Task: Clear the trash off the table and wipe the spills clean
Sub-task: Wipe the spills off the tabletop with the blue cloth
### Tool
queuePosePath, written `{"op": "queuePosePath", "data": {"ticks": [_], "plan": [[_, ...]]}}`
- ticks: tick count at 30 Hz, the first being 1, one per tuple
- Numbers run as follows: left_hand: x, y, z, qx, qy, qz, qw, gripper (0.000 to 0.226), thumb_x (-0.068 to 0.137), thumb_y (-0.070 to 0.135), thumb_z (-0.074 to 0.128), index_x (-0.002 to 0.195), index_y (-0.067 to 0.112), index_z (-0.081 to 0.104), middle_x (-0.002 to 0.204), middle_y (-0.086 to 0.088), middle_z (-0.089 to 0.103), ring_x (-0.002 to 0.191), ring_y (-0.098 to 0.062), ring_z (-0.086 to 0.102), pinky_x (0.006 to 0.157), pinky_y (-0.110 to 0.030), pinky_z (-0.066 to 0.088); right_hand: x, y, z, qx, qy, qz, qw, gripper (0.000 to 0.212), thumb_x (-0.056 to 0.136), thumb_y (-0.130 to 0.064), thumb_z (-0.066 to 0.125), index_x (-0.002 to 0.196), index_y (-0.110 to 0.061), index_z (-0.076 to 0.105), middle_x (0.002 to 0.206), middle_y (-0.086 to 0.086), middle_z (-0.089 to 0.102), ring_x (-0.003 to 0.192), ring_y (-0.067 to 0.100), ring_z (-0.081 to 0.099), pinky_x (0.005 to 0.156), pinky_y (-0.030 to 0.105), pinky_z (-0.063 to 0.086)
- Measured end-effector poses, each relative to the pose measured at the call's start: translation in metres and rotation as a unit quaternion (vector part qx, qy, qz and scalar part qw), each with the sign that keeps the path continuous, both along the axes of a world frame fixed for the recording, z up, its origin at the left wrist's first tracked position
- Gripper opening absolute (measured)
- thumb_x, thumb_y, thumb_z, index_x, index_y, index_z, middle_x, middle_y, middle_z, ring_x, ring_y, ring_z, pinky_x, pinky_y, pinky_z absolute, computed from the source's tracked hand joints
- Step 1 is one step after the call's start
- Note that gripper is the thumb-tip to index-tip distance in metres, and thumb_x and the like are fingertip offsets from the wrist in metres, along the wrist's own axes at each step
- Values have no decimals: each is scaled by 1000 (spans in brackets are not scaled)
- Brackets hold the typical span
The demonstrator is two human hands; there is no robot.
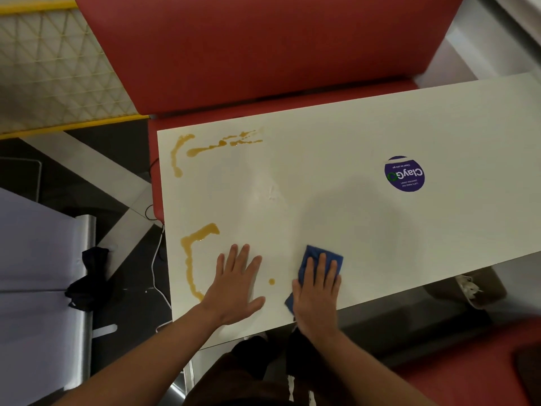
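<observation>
A folded blue cleaning cloth (317, 260) lies near the front edge of the white rectangular tabletop (336, 206), its long axis running from the near edge up toward the far side, tilted slightly right. The right hand (317, 294) presses flat on it, fingers straight and close together. The left hand (235, 284) rests palm down on the bare surface just beside it, fingers spread. Amber liquid streaks (193, 259) curve left of the left hand, a small amber drop (271, 281) sits between the hands, and more amber trails (210, 148) mark the far left corner. A round purple sticker (405, 173) sits toward the right.
</observation>
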State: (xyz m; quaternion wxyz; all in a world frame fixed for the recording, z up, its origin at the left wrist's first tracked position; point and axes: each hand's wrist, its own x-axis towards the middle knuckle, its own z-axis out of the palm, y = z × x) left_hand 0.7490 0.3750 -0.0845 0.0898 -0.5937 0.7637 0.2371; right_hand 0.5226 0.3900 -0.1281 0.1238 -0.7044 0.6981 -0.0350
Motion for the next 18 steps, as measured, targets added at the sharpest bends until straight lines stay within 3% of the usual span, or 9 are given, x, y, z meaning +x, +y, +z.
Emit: {"op": "queuePosePath", "data": {"ticks": [4,7,11,15,18], "plan": [[0,-12,1,-11,7,19,1000,83,97,58,41,162,22,3,167,-12,-21,150,-34,-29,122,-50,-11,11,-28,5,26,18,70,997,66,105,-44,25,158,-5,23,166,24,13,153,47,7,122,60,17],[-1,-19,0,-18,1,9,1000,84,97,59,41,162,21,3,167,-13,-21,150,-35,-28,121,-50,-11,-1,-83,2,40,33,124,991,64,106,-43,25,157,-6,31,165,22,21,151,46,18,117,62,29],[-3,-24,2,-16,-4,13,1000,88,96,62,42,162,21,2,167,-14,-21,151,-36,-27,122,-51,-9,-26,-137,4,35,41,93,994,66,103,-43,25,152,-2,40,161,25,29,145,52,30,110,65,37],[-2,-19,0,4,-7,25,1000,88,97,62,41,162,21,-2,165,-13,-25,150,-36,-28,123,-51,-9,-12,-116,6,14,31,92,995,66,103,-43,27,155,-3,35,162,26,25,147,53,22,115,64,27],[-1,-16,-3,-3,-1,25,1000,88,96,61,43,162,20,1,166,-13,-22,151,-36,-24,124,-52,-7,-22,-65,5,25,45,234,971,66,104,-44,28,159,-9,26,166,21,16,152,48,13,121,60,22]]}}
